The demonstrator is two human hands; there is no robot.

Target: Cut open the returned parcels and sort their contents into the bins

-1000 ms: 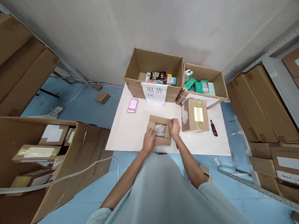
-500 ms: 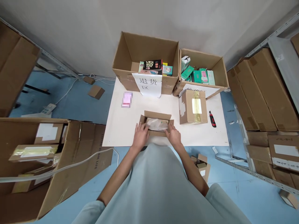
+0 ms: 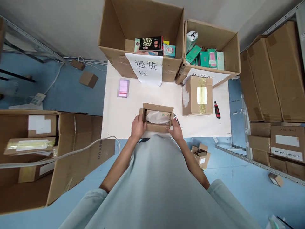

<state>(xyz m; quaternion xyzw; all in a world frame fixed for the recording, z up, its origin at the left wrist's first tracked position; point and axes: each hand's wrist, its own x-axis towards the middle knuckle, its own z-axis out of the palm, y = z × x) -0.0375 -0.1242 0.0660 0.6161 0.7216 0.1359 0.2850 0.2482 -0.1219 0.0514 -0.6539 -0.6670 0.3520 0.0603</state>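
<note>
Watching remotely, I see the open carton (image 3: 157, 128) at the table (image 3: 119, 117)'s near edge, long axis left-to-right: left hand (image 3: 138, 127) grasping its left end, right hand (image 3: 176, 131) its near right corner, neither nearer.

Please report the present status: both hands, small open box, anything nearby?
Left hand, right hand holding open box, opposite ends. Whitish wrapping inside. Taped box stands to the right.
</note>
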